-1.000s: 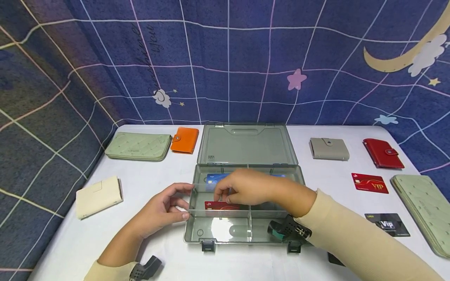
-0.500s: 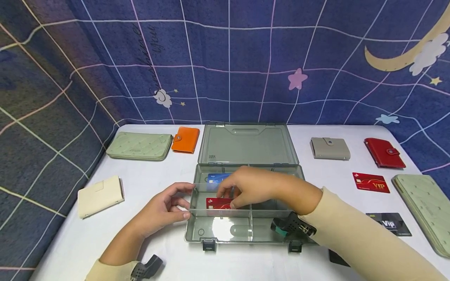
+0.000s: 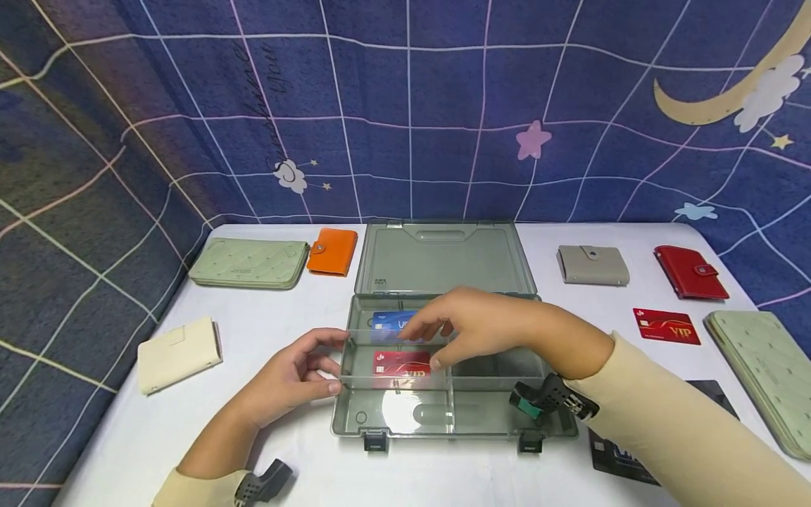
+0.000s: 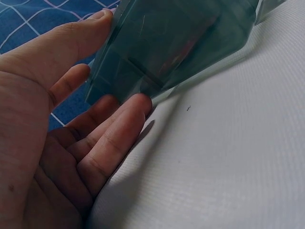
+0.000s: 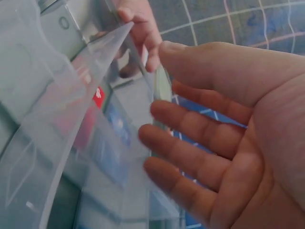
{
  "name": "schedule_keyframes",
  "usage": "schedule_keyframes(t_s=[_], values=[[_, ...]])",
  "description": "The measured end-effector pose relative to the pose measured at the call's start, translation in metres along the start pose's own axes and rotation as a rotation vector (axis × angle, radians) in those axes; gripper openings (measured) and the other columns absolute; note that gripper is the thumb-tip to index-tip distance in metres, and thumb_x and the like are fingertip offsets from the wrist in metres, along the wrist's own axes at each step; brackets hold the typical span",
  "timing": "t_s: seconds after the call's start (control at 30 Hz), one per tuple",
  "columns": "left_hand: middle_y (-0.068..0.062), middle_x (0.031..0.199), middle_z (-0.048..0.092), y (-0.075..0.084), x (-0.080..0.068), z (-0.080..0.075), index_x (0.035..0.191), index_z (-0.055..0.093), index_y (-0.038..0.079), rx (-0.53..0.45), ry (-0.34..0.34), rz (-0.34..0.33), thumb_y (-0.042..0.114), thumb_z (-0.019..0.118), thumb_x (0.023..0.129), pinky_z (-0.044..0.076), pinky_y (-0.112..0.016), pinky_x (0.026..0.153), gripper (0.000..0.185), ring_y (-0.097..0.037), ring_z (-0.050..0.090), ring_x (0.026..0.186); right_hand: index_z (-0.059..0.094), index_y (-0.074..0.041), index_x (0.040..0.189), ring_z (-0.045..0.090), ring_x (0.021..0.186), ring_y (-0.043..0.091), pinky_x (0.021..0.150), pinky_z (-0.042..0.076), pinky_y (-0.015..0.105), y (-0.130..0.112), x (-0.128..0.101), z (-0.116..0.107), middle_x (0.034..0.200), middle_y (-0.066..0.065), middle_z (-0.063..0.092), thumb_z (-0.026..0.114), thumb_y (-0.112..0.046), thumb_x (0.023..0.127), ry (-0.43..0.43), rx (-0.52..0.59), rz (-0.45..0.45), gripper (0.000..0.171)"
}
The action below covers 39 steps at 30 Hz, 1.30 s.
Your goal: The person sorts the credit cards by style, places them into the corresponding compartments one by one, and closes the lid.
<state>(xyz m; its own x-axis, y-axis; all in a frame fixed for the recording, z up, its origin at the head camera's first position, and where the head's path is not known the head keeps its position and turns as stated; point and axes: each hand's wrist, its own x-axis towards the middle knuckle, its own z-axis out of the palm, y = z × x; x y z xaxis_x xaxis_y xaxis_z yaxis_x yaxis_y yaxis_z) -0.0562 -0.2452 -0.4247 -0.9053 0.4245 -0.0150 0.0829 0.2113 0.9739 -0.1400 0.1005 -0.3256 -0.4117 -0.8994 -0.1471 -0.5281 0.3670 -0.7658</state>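
Far left, I have the cream wallet (image 3: 179,355) on the bench (image 3: 304,468), the quilted green wallet (image 3: 248,263) behind it, the orange card holder (image 3: 332,251) just beside that. Next in, the left hand (image 3: 296,377): fingers relaxed, gripping nothing, touching the left wall of the translucent box (image 3: 437,420), lid (image 3: 443,259) open behind. And here's the red card (image 3: 400,364), lying in the middle-left compartment, long axis running left to right. The blue card (image 3: 388,321) sits one compartment farther back, partly covered from my head view.

Now the right hand (image 3: 476,327), loosely open, holding nothing, hanging over the box. This is the relation I'm watching: the red card lies to its left and a little toward me, the thumb just beside the card's right end. Touching? I can't tell. The right hand is clearly the nearer.

Farther right, the sleeve (image 3: 687,429) partly hides a black card (image 3: 616,454); beyond, another red card, the VIP one (image 3: 667,327), lies on the bench.
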Motion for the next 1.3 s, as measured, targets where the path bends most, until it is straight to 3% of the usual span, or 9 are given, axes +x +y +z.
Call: schedule_keyframes(t_s=[0.2,0.37,0.67,0.8,1.03,1.3], values=[[-0.023,0.142,0.056,-0.001,0.0,0.001,0.15,0.052,0.006,0.019,0.016,-0.022,0.0,0.087,0.086,0.062,-0.029,0.078,0.074,-0.021,0.07,0.102,0.071,-0.009,0.136,0.068,0.121,0.033,0.102,0.056,0.054,0.017,-0.025,-0.005,0.133,0.007,0.072,0.081,-0.013,0.095,0.1,0.096,-0.026,0.042],[-0.023,0.144,0.054,-0.001,0.0,0.0,0.15,0.052,0.005,0.012,0.004,-0.005,0.0,0.086,0.087,0.062,-0.029,0.078,0.072,-0.021,0.07,0.102,0.072,-0.011,0.134,0.069,0.118,0.035,0.102,0.056,0.051,0.037,-0.059,-0.011,0.133,0.008,0.073,0.081,-0.015,0.095,0.214,0.115,0.012,0.04],[-0.023,0.143,0.055,-0.003,0.0,0.0,0.15,0.052,0.006,0.017,-0.002,0.006,0.0,0.085,0.087,0.062,-0.029,0.08,0.071,-0.021,0.07,0.103,0.075,-0.014,0.129,0.069,0.114,0.018,0.095,0.058,0.036,0.066,-0.139,-0.017,0.124,0.0,0.075,0.083,-0.015,0.094,0.423,-0.028,0.202,0.036],[-0.023,0.142,0.055,-0.004,0.0,0.0,0.15,0.052,0.007,0.02,0.004,0.002,0.0,0.085,0.088,0.062,-0.029,0.079,0.071,-0.021,0.07,0.103,0.074,-0.013,0.129,0.069,0.112,0.011,0.093,0.056,0.027,0.086,-0.176,-0.018,0.122,-0.001,0.076,0.084,-0.014,0.093,0.48,-0.039,0.297,0.037],[-0.023,0.144,0.053,-0.003,0.0,0.0,0.15,0.051,0.005,0.005,0.001,0.009,-0.002,0.084,0.088,0.062,-0.028,0.081,0.071,-0.02,0.069,0.103,0.074,-0.008,0.128,0.07,0.105,0.005,0.083,0.056,0.018,0.124,-0.232,-0.023,0.12,-0.001,0.076,0.086,-0.006,0.089,0.56,-0.072,0.366,0.041],[-0.024,0.143,0.053,-0.002,-0.001,0.001,0.15,0.052,0.005,0.006,0.002,0.011,-0.002,0.084,0.088,0.062,-0.028,0.081,0.071,-0.02,0.069,0.103,0.068,-0.006,0.137,0.065,0.1,0.008,0.074,0.058,0.027,0.151,-0.269,-0.035,0.131,0.023,0.068,0.089,-0.02,0.088,0.571,-0.136,0.599,0.056]])
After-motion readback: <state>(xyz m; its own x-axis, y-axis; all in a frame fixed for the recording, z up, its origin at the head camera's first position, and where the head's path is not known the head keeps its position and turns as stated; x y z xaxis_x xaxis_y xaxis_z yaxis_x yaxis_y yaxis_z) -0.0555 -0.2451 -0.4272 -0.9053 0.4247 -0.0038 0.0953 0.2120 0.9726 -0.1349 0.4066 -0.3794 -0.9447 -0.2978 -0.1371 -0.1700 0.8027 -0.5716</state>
